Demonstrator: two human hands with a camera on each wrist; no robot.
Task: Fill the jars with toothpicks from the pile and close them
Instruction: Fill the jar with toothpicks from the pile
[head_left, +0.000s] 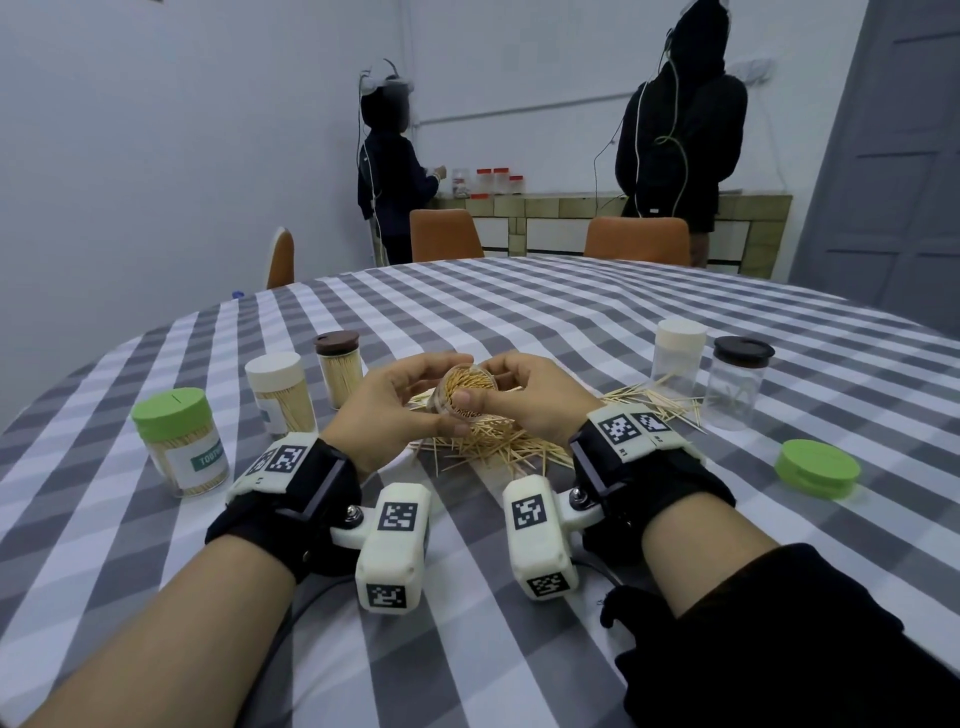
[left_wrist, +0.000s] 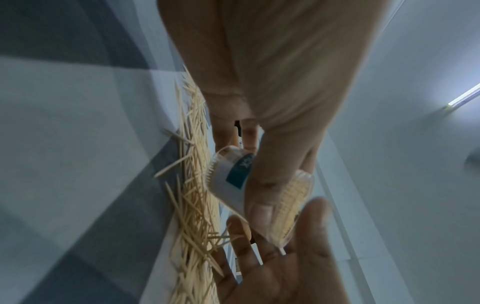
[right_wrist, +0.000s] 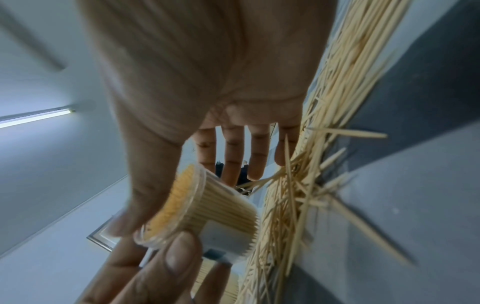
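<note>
Between both thumbs (head_left: 462, 400), open full jar (head_left: 466, 388), above toothpick pile (head_left: 498, 447)

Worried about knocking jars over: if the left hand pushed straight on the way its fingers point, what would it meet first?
The left hand grips the open clear toothpick-filled jar; beyond that, probably the right hand, though depth is unclear.

Jar (head_left: 464, 395) body hidden behind hands; label text (left_wrist: 242, 168) blurred, unreadable

Partly legible "TOOTHPI…" on green-lidded jar (head_left: 179, 447)
</note>
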